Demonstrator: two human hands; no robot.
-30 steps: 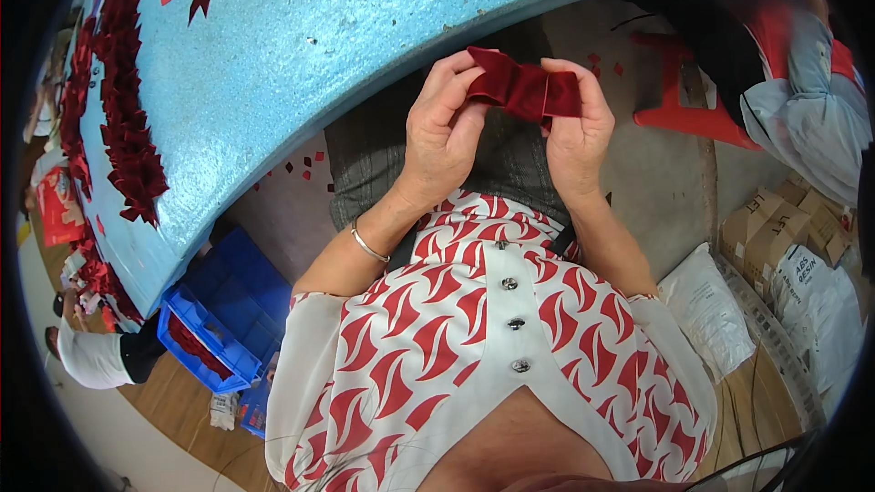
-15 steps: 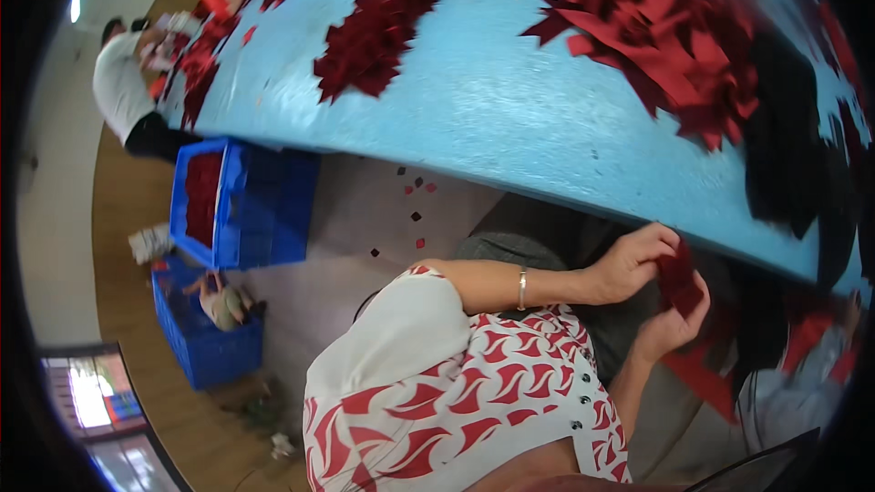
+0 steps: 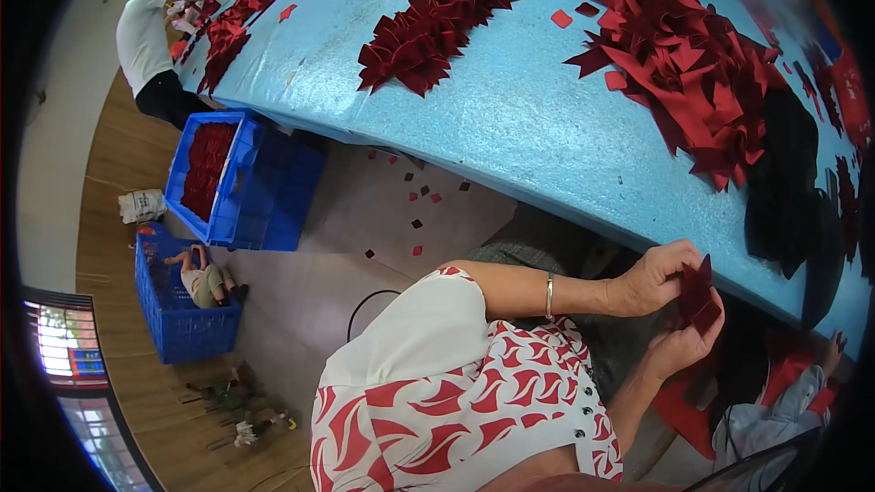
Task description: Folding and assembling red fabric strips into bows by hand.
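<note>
At the near edge of the blue table (image 3: pixel 510 132), my left hand (image 3: pixel 649 284) pinches one side of a dark red ribbon piece (image 3: pixel 697 296) with pointed ends. My right hand (image 3: pixel 685 339) grips its lower end from the other side. Both hands are closed on the ribbon, which looks folded between them. A large loose pile of red ribbon pieces (image 3: pixel 679 64) lies on the table beyond my hands. Left of that pile stretches a long row of dark red ribbon pieces (image 3: pixel 447 18), packed close together.
Black cloth (image 3: pixel 782 182) hangs over the table edge at the right. A blue crate (image 3: pixel 264 191) holding dark red pieces stands left of the table, with another blue crate (image 3: pixel 187 319) nearer. One person (image 3: pixel 150 46) works at the far left; another person's sleeve (image 3: pixel 775 415) shows at lower right.
My view has shifted, so the table and piles appear lower and sharper. Both hands still hold the ribbon piece, whose pointed tip now stands up above my fingers.
</note>
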